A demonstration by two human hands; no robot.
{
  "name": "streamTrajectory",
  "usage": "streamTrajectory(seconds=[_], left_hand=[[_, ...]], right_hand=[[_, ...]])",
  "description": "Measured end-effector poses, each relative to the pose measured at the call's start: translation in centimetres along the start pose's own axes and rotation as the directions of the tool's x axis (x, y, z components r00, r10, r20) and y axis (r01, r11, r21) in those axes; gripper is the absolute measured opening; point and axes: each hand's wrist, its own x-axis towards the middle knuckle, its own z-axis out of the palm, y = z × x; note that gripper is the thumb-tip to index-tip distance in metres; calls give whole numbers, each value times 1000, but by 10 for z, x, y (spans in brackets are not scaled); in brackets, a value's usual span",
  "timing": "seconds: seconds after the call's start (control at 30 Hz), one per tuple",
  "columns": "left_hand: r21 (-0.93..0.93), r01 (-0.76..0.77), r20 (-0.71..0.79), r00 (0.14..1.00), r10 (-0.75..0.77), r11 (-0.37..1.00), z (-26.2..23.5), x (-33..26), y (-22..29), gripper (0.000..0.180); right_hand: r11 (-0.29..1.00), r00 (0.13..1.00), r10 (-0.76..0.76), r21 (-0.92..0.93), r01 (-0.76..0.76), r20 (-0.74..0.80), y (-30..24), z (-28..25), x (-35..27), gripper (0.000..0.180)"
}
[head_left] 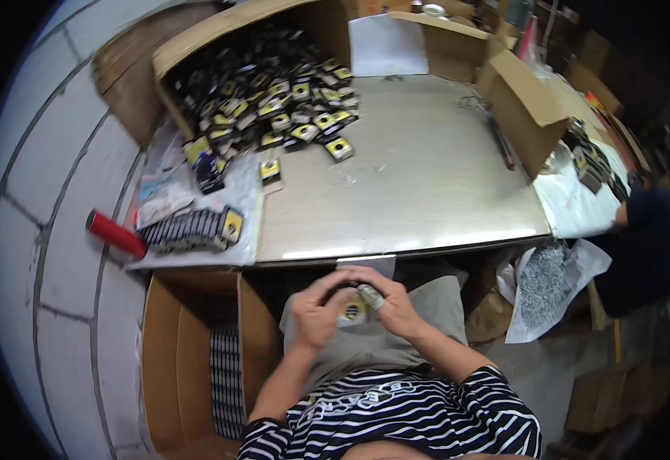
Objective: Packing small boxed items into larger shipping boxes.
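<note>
At the left grip (pixel 316 313), yellow-black box (pixel 353 311)

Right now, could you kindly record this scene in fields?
left hand: at a small yellow-and-black box, over the lap
right hand: at an unclear silvery item
pale flat table: heaped black-and-yellow boxes, upper left
table's left end: row of dark boxes, red cylinder
below left: open brown cardboard carton
right: silvery small pieces on white sheet
</note>
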Motion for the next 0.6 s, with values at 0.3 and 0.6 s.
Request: streamTrajectory(seconds=[0.3,0.6], left_hand=[[858,-416,419,906,57,303,-67,204,-80,60],[661,-479,666,730,-156,578,68,318,-151,59]], right_hand=[[472,952,-277,-881,18,-129,106,-205,277,31],[448,926,-312,-892,-53,-211,227,-284,581,40]])
